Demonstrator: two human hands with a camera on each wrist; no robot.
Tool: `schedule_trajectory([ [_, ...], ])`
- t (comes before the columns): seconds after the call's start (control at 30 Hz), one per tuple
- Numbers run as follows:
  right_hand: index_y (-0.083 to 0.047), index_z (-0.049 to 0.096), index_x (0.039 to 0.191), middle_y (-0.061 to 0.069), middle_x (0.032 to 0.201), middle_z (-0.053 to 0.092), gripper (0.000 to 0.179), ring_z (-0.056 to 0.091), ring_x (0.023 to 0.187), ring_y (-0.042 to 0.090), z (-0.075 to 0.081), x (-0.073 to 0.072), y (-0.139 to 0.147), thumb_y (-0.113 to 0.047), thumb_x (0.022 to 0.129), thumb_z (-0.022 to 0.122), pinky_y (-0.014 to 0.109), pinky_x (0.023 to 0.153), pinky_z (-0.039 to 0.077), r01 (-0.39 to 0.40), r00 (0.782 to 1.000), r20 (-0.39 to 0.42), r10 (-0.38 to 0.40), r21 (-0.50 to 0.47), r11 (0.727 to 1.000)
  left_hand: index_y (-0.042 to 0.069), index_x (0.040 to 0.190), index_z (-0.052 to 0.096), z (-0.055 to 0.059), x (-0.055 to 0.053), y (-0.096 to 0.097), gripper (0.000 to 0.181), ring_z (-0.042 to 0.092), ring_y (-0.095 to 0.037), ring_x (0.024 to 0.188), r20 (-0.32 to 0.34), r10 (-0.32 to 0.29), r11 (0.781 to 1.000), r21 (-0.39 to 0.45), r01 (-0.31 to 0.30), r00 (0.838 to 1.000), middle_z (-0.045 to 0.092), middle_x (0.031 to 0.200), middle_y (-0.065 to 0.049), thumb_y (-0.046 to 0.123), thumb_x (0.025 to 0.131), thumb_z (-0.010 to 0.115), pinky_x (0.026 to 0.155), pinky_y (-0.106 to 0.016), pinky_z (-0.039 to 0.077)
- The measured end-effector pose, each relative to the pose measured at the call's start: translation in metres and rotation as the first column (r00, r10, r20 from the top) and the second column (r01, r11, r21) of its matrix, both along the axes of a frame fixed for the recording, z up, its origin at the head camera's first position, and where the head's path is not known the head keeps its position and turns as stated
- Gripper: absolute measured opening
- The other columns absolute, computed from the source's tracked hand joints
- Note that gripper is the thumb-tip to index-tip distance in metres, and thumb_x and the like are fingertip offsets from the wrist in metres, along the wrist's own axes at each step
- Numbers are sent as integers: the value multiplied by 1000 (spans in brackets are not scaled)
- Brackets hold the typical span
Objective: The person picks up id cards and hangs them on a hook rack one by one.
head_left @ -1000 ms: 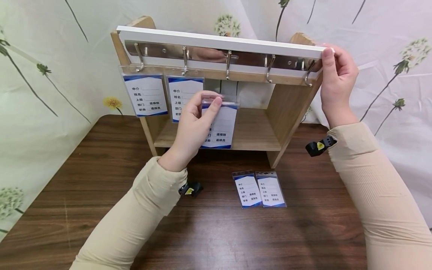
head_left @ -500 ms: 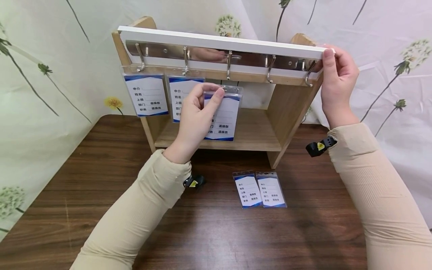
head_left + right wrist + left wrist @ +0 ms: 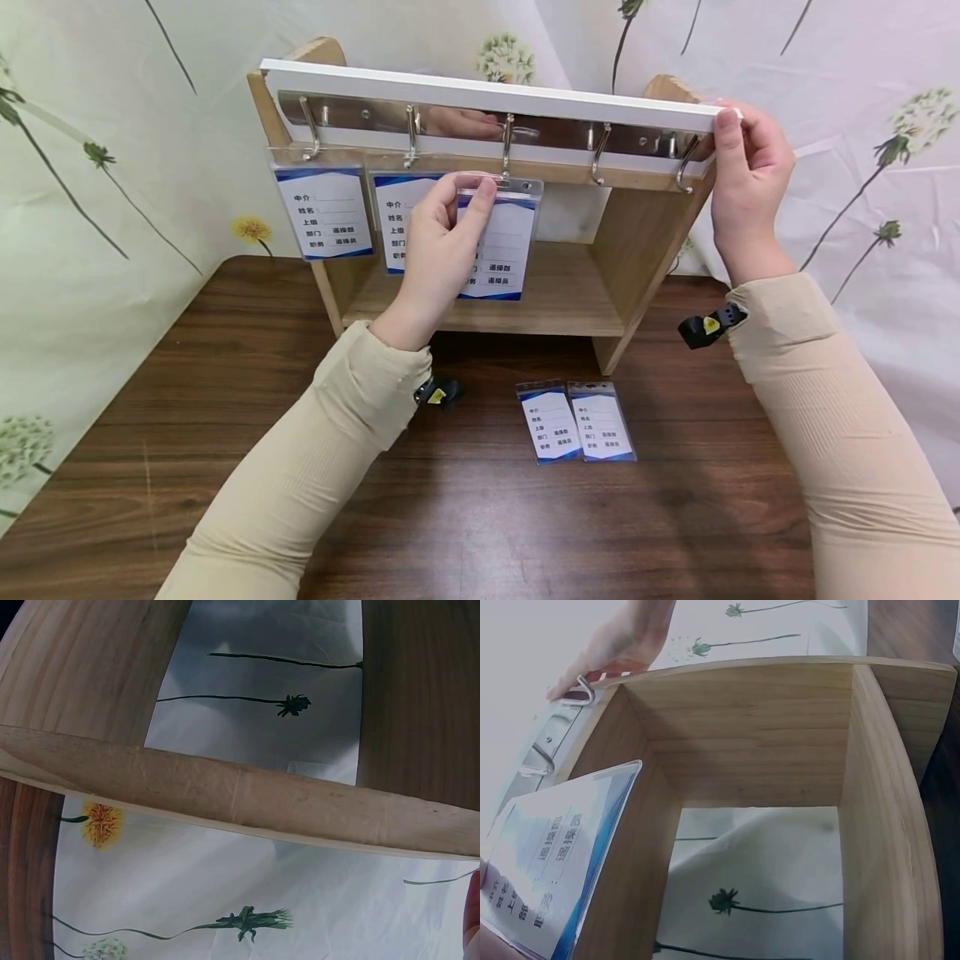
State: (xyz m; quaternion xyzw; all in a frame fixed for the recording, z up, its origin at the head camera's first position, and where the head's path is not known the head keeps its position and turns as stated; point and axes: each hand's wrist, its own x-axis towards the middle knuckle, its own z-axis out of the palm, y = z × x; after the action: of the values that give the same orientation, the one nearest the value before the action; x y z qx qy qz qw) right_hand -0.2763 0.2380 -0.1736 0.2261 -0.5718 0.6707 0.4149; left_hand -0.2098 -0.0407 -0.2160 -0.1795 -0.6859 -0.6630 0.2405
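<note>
My left hand (image 3: pixel 442 242) pinches the top edge of a clear-sleeved badge card (image 3: pixel 506 246), white with blue trim, between thumb and fingers. The card's top overlaps the tip of the middle hook (image 3: pixel 507 146) in the head view. In the left wrist view the same badge card (image 3: pixel 547 859) stands tilted below the hooks. With thumb in front, my right hand (image 3: pixel 750 179) grips the right end of the white hook rail (image 3: pixel 480 93). Two badge cards hang from the left hooks: one badge card (image 3: pixel 324 212) fully visible, the other badge card (image 3: pixel 390 221) partly behind my left hand.
A wooden shelf (image 3: pixel 645 250) carries the rail and stands on the dark wood table (image 3: pixel 225 467). Two more badge cards, a left one (image 3: pixel 550 423) and a right one (image 3: pixel 602 423), lie on the table before it. Flower-patterned cloth (image 3: pixel 862 50) hangs behind.
My left hand has raised the badge card and shifted it slightly right, bringing its top edge up to the middle hook. The right hand keeps its grip on the rail's end.
</note>
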Motion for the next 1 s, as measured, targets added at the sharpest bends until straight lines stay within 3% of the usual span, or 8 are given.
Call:
schedule_trajectory([
  [0.1, -4, 75, 95, 1, 76, 67, 13, 53, 65, 12, -1, -1, 0, -2, 95, 62, 23, 70, 45, -4, 1000, -2, 4, -5, 1000, 3, 119, 66, 2, -1, 1, 27, 44, -6, 57, -10, -9, 1000, 21, 10, 1000, 61, 73, 0, 22, 102, 56, 54, -21, 33],
  [0.23, -4, 75, 96, 1, 75, 67, 13, 53, 64, 13, 0, -1, 0, -3, 95, 62, 23, 69, 45, -3, 1000, 3, 3, -6, 1000, 4, 122, 65, 5, -3, 3, 27, 45, -5, 61, -32, -15, 999, 30, 16, 999, 70, 98, -9, 19, 102, 56, 57, -21, 35],
  [0.33, -4, 75, 96, 1, 75, 66, 13, 54, 65, 13, 0, -1, 0, -2, 95, 61, 23, 70, 45, -6, 1000, 8, 6, -8, 1000, 3, 121, 66, 7, -4, 4, 26, 39, -6, 59, -40, -11, 1000, 28, 12, 999, 69, 99, -11, 18, 101, 57, 56, -21, 33],
  [0.43, -4, 75, 95, 1, 75, 66, 14, 54, 64, 13, 0, -1, 0, -2, 95, 61, 23, 70, 45, -10, 1000, 9, 10, -9, 1000, 2, 120, 66, 7, -5, 4, 25, 44, -5, 62, -35, -18, 999, 38, 20, 999, 70, 107, -12, 16, 101, 57, 58, -20, 35],
  [0.73, -4, 75, 94, 2, 76, 67, 14, 54, 64, 13, 0, -2, 0, -1, 95, 61, 23, 69, 45, -13, 1000, -2, 13, -18, 1000, 1, 117, 66, 9, -7, 6, 25, 57, -5, 77, -9, -1, 999, 46, 1, 1000, 71, 110, -14, 17, 101, 58, 65, -21, 44],
  [1.0, -4, 75, 93, 1, 77, 67, 14, 53, 65, 12, -1, -3, -1, -1, 94, 61, 23, 70, 44, -7, 1000, 2, 7, -33, 999, -2, 113, 68, 10, -8, 10, 23, 57, -1, 75, -34, 22, 997, 78, -19, 999, 71, 107, -16, 14, 100, 58, 66, -21, 45],
])
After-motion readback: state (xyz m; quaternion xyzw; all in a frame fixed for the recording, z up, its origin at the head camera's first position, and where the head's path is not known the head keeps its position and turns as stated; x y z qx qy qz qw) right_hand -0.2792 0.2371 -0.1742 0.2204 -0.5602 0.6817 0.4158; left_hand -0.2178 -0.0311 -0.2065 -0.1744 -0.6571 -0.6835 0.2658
